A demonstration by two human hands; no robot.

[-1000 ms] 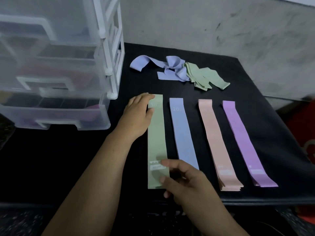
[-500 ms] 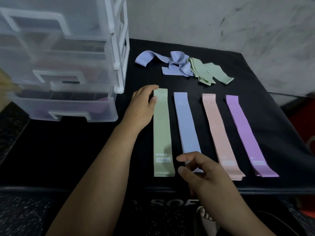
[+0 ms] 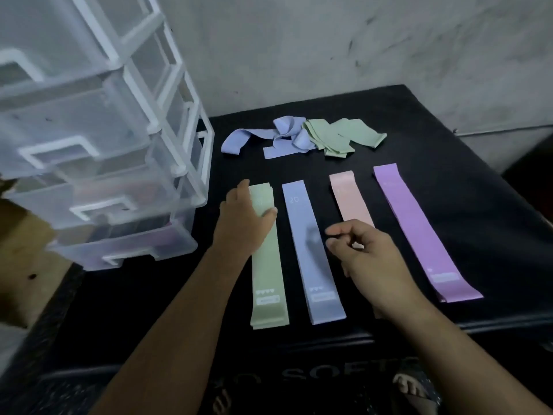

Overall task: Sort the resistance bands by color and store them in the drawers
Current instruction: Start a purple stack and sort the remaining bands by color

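Left hand (image 3: 245,218) is down flat on the far end of the green stack (image 3: 269,265), fingers stretched out along its left edge and thumb laid across the top, pressing rather than clutching. Right hand (image 3: 369,260) hovers over the gap between the blue stack (image 3: 311,265) and the pink stack (image 3: 350,199), fingers loosely curled, thumb and forefinger close together with nothing between them. These bands look thin, light and floppy, a bit tacky like rubber, so a stack lifted by one end would likely sag and fan apart. The safer hold is probably both short ends at once, or a fold in the middle with the layers pinched together. On to the count: four flat stacks lie side by side on the black table (image 3: 466,187), namely green, blue, pink and the purple stack (image 3: 419,235), one of each colour. How many bands each holds cannot be told, though layered edges show at the near ends. Behind them sit two loose heaps, touching: tangled blue bands (image 3: 281,136) and crumpled green bands (image 3: 338,136), number unclear. The drawer unit (image 3: 167,136) stands at the left with four drawer fronts showing, the lowest tinted purple inside.
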